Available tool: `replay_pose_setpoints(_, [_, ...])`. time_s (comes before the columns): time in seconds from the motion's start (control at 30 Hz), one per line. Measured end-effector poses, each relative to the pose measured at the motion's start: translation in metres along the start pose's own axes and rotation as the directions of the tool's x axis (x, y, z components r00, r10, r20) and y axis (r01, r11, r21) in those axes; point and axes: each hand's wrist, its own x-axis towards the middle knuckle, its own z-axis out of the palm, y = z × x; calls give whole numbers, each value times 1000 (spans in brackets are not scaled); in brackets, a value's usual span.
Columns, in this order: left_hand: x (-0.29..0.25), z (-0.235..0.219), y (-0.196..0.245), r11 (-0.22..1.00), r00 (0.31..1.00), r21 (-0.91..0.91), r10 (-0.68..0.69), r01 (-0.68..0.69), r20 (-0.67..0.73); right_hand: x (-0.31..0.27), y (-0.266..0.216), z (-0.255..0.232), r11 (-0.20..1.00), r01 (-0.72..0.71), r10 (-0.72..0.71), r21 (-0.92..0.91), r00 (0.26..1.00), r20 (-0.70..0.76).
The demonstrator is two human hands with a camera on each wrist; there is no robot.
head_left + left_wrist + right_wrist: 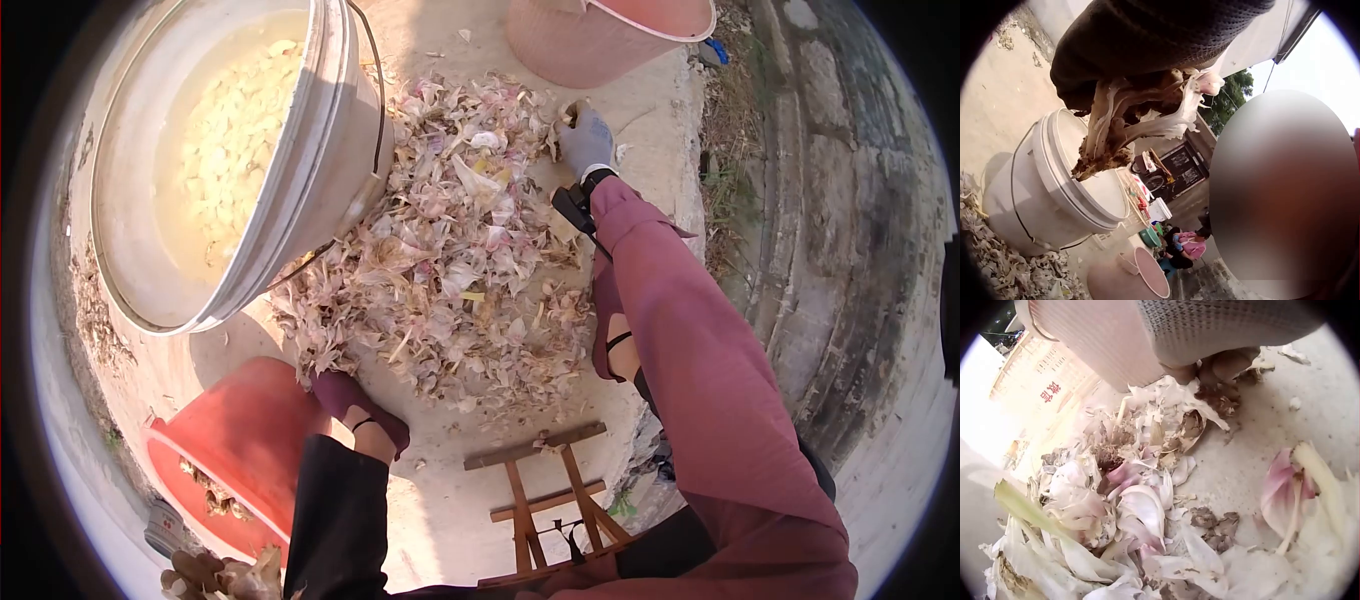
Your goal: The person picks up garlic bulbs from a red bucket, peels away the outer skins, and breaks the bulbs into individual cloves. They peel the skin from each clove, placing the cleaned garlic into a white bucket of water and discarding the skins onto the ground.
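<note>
My gloved left hand [1154, 44] grips garlic with pale stems [1163, 125] and a brown, rooty end. Bulbs of that garlic [255, 578] show at the bottom left edge of the head view. At the far right edge of the heap of garlic skins [450, 240], my right hand [586, 142] is low to the ground in a grey glove. In the right wrist view its bent fingertips [1229, 362] pinch brown, crumbly garlic scraps [1219, 399]. White and purple skins [1141, 509] lie beside that hand.
A white bucket [345, 150] of peeled cloves in liquid leans at the left. The red bucket [240, 420] lies tipped beside one foot, with bulbs inside. A pink bucket [600, 45] stands beyond the heap, and a wooden stool [535, 500] is nearest the body.
</note>
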Motion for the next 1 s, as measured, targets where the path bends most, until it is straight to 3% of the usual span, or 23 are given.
replay_pose_setpoints(0.17, [-2,4,0,999,1000,-21,-27,27,-3,5,-3,-4,996,-85,85,2,996,31])
replay_pose_setpoints(0.33, [-7,3,-3,998,998,-21,-58,58,-2,14,6,-4,995,-83,79,52,995,68])
replay_pose_setpoints(0.5, [-14,-7,-6,995,995,-9,-96,96,3,12,50,-6,986,-141,128,86,982,142])
replay_pose_setpoints(0.6, [-18,-14,-8,993,993,-13,-119,119,-1,-1,75,-10,996,-54,42,66,984,174])
replay_pose_setpoints(0.67, [-19,-25,-10,991,992,-25,-129,129,-13,-3,75,-23,992,-15,13,122,1000,16])
replay_pose_setpoints(0.7, [-19,-30,-12,990,990,-37,-136,135,-32,-5,67,-40,976,-203,202,81,979,20])
replay_pose_setpoints(0.73, [-20,-39,-13,988,988,-44,-148,146,-46,-8,77,-38,978,-189,189,90,982,14])
replay_pose_setpoints(0.8, [-34,-68,-17,983,981,-55,-180,177,-67,-25,77,-50,854,-420,423,305,904,62])
replay_pose_setpoints(0.83, [-44,-88,-17,980,978,-58,-194,189,-83,-35,65,-60,696,-508,442,508,860,254])
replay_pose_setpoints(0.87, [-40,-85,-29,886,988,-440,-150,145,24,-60,38,-77,479,-598,403,642,800,445])
replay_pose_setpoints(0.9, [-22,-86,3,508,936,-817,-335,274,106,-80,21,-84,269,-665,288,697,746,601])
replay_pose_setpoints(0.93, [-3,-87,34,-24,864,-962,-434,271,254,-99,-8,-97,56,-724,124,688,689,715])
replay_pose_setpoints(1.0, [-11,-87,19,604,982,-775,-101,189,161,-151,-85,-136,-301,-722,27,624,647,762])
